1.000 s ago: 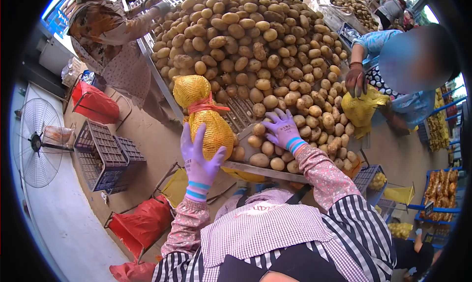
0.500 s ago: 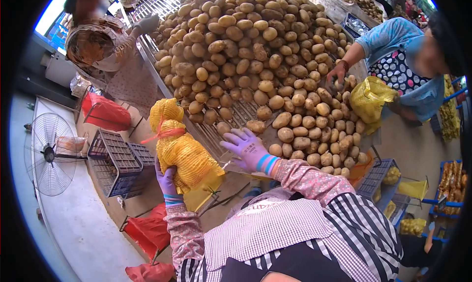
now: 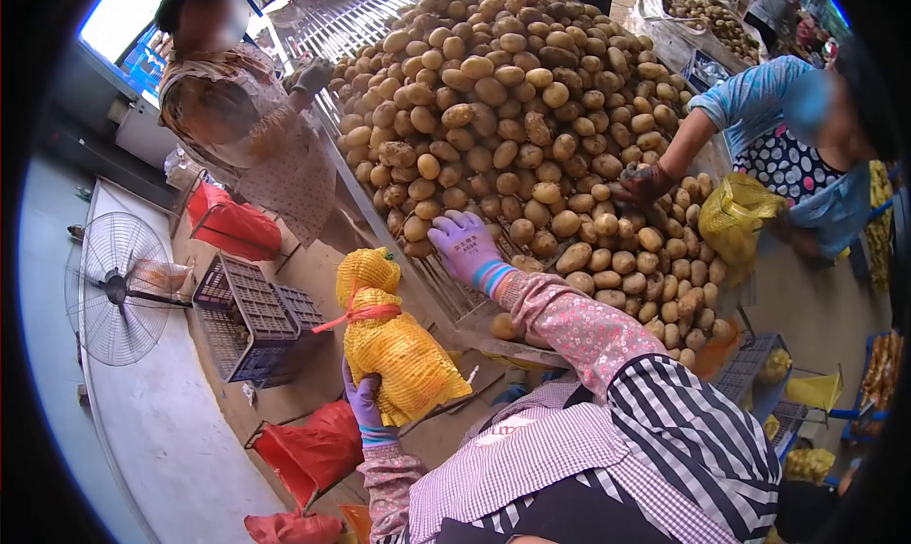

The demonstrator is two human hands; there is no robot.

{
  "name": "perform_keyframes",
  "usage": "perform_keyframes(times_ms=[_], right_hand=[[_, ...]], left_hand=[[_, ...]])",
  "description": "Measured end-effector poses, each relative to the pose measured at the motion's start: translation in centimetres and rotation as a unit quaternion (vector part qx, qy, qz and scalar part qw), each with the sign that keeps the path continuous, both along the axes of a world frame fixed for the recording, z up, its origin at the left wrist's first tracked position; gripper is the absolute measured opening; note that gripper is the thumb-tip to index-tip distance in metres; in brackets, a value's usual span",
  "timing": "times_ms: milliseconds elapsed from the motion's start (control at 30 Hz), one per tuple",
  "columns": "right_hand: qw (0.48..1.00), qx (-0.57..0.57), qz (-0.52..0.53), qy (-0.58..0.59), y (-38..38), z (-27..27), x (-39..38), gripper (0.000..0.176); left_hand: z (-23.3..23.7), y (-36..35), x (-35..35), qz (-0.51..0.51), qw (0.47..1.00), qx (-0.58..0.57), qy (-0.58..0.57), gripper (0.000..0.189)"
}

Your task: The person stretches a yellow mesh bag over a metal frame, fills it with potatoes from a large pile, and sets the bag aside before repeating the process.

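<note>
My left hand (image 3: 363, 404), in a purple glove, grips from below a full yellow mesh bag of potatoes (image 3: 397, 350) tied with an orange string, held off the table's left side above the floor. My right hand (image 3: 462, 245), also gloved purple, reaches forward with fingers spread and rests on the near slope of the big potato pile (image 3: 512, 98). It holds nothing. The pile lies on a slatted metal table (image 3: 446, 293).
A person in a patterned apron (image 3: 249, 141) stands at the table's left. Another person in blue at the right picks potatoes with a dark glove (image 3: 643, 185) and holds a yellow bag (image 3: 738, 212). Blue crates (image 3: 249, 314), red bags (image 3: 313, 444) and a fan (image 3: 119, 288) stand on the floor at left.
My left hand has carried the tied bag off the table, down and to the left. My right hand has moved up onto the pile. The view has swung leftward.
</note>
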State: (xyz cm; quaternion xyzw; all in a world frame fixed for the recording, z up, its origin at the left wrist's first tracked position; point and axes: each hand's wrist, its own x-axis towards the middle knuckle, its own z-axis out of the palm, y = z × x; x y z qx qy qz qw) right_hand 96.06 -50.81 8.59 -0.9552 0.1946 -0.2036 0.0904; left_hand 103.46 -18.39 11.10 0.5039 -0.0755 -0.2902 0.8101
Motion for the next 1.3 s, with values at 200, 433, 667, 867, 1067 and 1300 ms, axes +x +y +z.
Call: perform_keyframes(times_ms=[200, 433, 667, 867, 1067, 1300], right_hand=[[0.995, -0.054, 0.050, 0.060, 0.6, -2.3, 9.0, 0.043], [0.976, -0.015, 0.059, 0.210, -0.1, -0.2, 7.8, 0.034], [0.947, -0.001, 0.032, 0.320, 0.7, 2.6, 6.2, 0.051], [0.940, 0.024, 0.048, 0.337, 1.2, 2.0, 2.3, 0.053], [0.941, 0.087, 0.000, 0.326, 0.1, 0.6, -4.6, 0.055], [0.960, 0.074, -0.034, 0.268, -1.1, 0.7, -8.6, 0.051]], left_hand=[[0.2, -1.2, -2.1, 0.005, 0.999, -0.034, 0.032, 0.071], [0.3, 1.6, -3.3, 0.050, 0.996, -0.050, 0.056, 0.071], [1.0, 1.3, -4.5, 0.005, 1.000, 0.000, -0.021, 0.072], [3.3, -3.9, -4.4, -0.023, 0.989, 0.100, -0.109, 0.071], [2.0, -10.9, -3.3, -0.085, 0.784, 0.340, -0.512, 0.070], [0.0, -18.5, -1.5, -0.148, 0.586, 0.543, -0.582, 0.065]])
